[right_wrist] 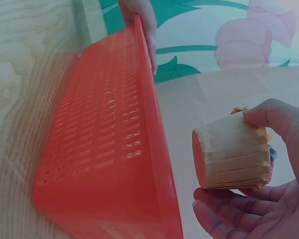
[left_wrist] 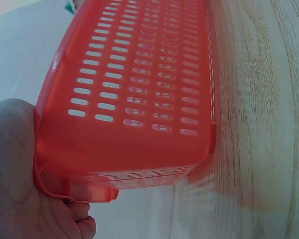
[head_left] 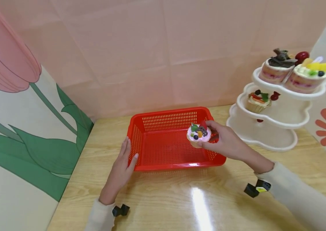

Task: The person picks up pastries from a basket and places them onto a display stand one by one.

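Note:
My right hand (head_left: 223, 139) holds a cupcake (head_left: 198, 136) over the right part of the red basket (head_left: 177, 166). Pink cream, a berry, a green leaf and small fruits top it. In the right wrist view, the cupcake's pleated wrapper (right_wrist: 234, 152) sits between thumb and fingers, above the basket rim. My left hand (head_left: 121, 165) grips the basket's front left corner, its thumb over the rim. The left wrist view shows the basket's slotted wall (left_wrist: 119, 144) beside that hand (left_wrist: 15, 164). No other item shows inside the basket.
To the right stands a white tiered stand (head_left: 275, 146). Two round cake slices, one chocolate-topped (head_left: 276, 69) and one fruit-topped (head_left: 307, 77), sit on its top tier. A fruit cupcake (head_left: 258, 102) is on the middle tier. A wall (head_left: 137, 64) rises behind the wooden table (head_left: 163, 199).

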`<state>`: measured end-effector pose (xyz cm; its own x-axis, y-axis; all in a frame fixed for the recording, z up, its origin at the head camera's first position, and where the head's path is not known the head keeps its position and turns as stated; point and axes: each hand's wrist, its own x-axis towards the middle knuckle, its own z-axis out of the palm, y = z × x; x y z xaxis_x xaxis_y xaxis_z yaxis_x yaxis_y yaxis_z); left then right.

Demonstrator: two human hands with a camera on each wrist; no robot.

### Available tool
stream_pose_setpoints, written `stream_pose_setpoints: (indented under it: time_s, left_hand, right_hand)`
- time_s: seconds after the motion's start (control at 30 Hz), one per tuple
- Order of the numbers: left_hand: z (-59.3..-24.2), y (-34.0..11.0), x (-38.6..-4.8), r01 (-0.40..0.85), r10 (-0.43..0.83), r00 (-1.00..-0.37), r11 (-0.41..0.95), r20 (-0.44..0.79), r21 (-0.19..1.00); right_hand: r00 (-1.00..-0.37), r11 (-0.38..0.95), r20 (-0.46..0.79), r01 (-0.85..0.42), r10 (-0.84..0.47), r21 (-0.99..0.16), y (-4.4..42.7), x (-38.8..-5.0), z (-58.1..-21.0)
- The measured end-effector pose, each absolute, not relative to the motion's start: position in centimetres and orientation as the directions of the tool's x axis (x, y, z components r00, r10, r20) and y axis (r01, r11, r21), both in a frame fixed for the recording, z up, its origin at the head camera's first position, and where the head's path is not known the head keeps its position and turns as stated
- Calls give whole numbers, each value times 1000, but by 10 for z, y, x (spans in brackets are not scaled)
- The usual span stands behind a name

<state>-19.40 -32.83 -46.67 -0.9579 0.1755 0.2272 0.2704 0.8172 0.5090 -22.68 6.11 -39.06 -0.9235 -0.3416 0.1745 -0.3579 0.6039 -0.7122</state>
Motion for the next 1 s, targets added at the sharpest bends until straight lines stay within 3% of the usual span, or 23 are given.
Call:
stream_pose_setpoints:
  time_s: [1.0]
  left_hand:
    - [-464,-327,-191,267,176,-959,818,220,510]
  right_hand:
    - [-938,648,299,-340,-178,-681,131,-195,-381]
